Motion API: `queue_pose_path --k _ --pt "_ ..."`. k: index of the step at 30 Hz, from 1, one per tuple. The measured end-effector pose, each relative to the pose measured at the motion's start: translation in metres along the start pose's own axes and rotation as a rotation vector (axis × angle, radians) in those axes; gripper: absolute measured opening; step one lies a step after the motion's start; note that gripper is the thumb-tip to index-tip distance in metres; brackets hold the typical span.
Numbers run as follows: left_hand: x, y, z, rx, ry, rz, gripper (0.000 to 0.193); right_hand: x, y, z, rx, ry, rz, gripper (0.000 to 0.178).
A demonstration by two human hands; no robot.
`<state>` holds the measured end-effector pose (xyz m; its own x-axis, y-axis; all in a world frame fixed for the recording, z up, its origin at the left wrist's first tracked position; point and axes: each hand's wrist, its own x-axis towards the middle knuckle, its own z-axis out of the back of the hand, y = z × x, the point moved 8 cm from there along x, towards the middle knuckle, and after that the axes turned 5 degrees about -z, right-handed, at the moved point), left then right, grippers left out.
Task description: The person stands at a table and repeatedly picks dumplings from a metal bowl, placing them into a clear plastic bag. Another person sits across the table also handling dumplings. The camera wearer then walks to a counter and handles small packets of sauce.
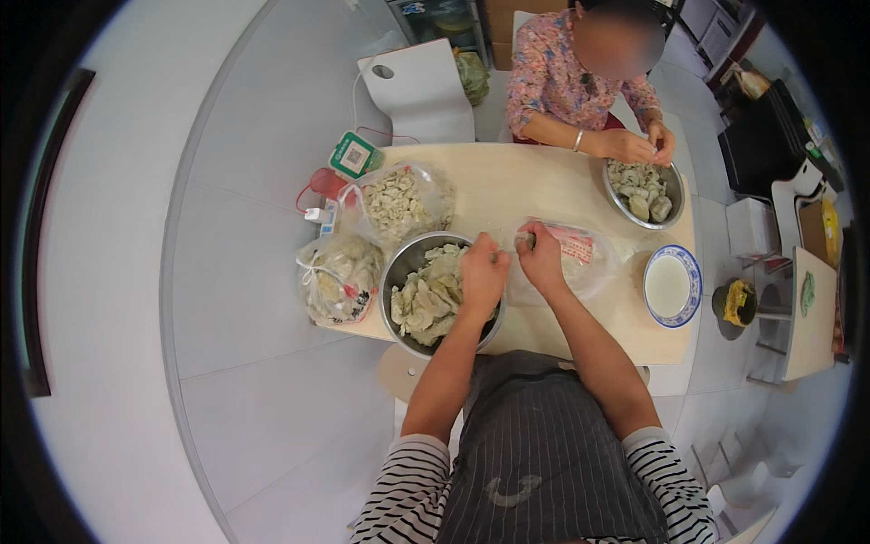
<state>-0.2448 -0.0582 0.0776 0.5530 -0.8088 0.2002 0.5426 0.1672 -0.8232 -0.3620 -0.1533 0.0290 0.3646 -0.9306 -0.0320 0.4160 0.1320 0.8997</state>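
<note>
My left hand (483, 274) is over the right rim of a large steel bowl (388, 313). Its fingers are pinched on a small piece of food, mostly hidden by the fingertips. Just to the right, my right hand (542, 258) is closed on a greyish food piece (525, 239), above a clear plastic bag with red print (576, 247). Soft, pale grey-green food pieces (426, 299) are heaped in the steel bowl; their exact kind is hard to tell. The two hands are close together but apart.
Across the table (489, 181) a person in a flowered top (553, 82) works over a smaller steel bowl (677, 195). A blue-rimmed bowl of white liquid (671, 285) stands at right. Two filled plastic bags, one open (399, 204), one tied (340, 276), and a green-framed code stand (353, 154) are left.
</note>
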Motion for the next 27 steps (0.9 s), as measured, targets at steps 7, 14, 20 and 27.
queue_pose_path --k 7,14,20,27 --pt "-0.012 0.096 0.092 -0.007 0.132 0.249 0.024 -0.015 0.017 -0.104 0.392 0.557 -0.171 0.023" --pt "-0.022 0.113 0.107 -0.58 0.182 0.35 0.016 -0.037 0.045 -0.17 0.59 0.648 -0.388 0.02" --pt "-0.021 0.132 0.129 -0.103 0.031 0.096 0.013 -0.036 0.087 -0.175 -0.008 0.479 0.125 0.017" --pt "-0.018 0.141 0.134 -0.115 0.096 0.221 0.014 -0.019 0.062 -0.182 -0.059 0.422 0.126 0.022"
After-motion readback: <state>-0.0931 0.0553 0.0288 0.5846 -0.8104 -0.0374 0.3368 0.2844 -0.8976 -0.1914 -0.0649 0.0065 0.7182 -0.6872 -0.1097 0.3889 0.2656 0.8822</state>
